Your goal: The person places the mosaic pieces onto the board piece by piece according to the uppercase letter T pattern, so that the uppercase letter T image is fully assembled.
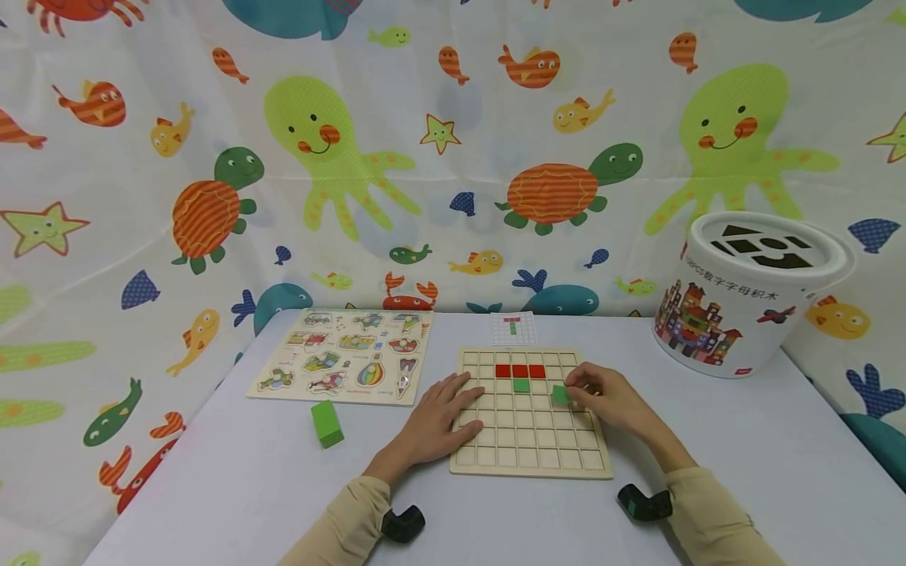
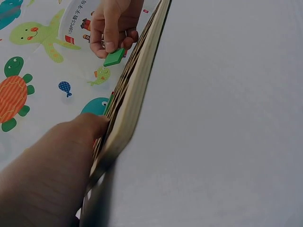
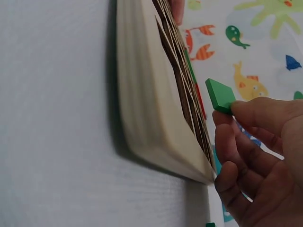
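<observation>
In the head view, a wooden grid board (image 1: 531, 473) lies on the white table. Three red square tiles (image 1: 520, 371) sit in a row near its far side, with one green tile (image 1: 521, 386) just below the middle one. My right hand (image 1: 610, 401) pinches another green square tile (image 1: 560, 394) between thumb and fingertips. This tile (image 3: 220, 95) is tilted and held above the board's right part, as the right wrist view shows. On the board's left edge rests my left hand (image 1: 435, 424), its fingers spread over the grid and holding no tile.
Behind the board lies a small card (image 1: 513, 328) printted with a grid of red and green squares. A picture puzzle board (image 1: 340, 354) and a green block (image 1: 327, 424) lie at the left. A white bucket (image 1: 750, 299) stands at the back right, before a patterned cloth (image 1: 439, 236).
</observation>
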{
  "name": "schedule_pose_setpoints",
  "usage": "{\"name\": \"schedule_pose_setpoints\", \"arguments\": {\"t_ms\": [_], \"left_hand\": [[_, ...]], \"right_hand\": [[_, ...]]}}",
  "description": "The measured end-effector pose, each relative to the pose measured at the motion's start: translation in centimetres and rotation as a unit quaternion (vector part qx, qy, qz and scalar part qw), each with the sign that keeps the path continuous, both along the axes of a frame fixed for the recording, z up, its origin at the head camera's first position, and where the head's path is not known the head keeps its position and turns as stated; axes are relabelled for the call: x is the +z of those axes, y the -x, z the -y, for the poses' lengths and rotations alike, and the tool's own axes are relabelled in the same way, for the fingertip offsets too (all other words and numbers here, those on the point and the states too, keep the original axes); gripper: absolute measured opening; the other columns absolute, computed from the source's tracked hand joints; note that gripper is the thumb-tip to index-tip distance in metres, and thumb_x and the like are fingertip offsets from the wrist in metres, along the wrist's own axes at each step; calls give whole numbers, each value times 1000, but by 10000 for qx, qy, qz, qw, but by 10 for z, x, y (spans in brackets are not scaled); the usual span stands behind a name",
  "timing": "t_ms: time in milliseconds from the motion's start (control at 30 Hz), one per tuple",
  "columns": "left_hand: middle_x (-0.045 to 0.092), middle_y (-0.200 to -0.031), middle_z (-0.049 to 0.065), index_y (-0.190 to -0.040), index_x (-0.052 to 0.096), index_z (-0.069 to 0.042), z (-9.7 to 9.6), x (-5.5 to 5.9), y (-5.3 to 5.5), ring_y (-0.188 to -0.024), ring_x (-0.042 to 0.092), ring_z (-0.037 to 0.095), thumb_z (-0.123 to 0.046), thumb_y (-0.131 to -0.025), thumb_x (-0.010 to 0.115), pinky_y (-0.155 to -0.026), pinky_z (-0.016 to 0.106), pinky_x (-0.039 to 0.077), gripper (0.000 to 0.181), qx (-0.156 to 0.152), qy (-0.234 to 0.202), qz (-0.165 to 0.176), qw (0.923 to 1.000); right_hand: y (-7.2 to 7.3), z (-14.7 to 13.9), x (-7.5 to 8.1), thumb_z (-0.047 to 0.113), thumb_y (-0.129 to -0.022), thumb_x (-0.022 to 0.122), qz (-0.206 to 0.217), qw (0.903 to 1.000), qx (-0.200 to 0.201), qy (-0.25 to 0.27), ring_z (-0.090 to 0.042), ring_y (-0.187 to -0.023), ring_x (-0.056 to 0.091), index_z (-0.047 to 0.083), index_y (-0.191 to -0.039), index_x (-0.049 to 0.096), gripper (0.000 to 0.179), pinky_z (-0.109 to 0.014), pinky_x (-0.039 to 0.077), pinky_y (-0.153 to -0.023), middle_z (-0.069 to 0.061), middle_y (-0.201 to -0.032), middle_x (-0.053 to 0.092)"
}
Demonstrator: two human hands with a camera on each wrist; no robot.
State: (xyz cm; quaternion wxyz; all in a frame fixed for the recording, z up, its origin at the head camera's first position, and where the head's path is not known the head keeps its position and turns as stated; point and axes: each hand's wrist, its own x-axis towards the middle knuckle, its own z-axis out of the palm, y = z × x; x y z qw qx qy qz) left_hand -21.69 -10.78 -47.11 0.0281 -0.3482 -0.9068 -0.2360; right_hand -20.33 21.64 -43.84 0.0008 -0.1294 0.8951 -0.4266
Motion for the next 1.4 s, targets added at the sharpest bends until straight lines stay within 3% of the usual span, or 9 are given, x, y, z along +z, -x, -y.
{"name": "schedule_pose_setpoints", "arguments": {"t_ms": [367,1067,1400], "left_hand": [[31,-153,11,-142,43,-22,1,1,0,-143,25,34,-46,-94,50,-112,56,23,54,-21,-88,-118,9999],[28,-155,7,-144,40,-25,-1,1,2,-145,20,29,-47,-94,49,-115,52,19,55,33,46,102,9999],[29,-154,9,-143,42,-23,0,2,0,-144,22,32,-46,-94,49,-114,54,22,54,-17,-17,-4,10000]], "right_hand": [[1,11,-1,19,-91,63,43,9999,119,-48,-12,-72,57,10,-99,62,12,-21,48,-63,-4,-89,65],[6,30,-1,21,-90,64,236,9994,242,-17,-14,-71,56,11,-97,62,12,-21,48,-63,-3,-87,62],[9,41,-2,17,-90,64,174,9993,267,-168,-12,-73,55,12,-95,62,8,-20,47,-67,0,-85,62]]}}
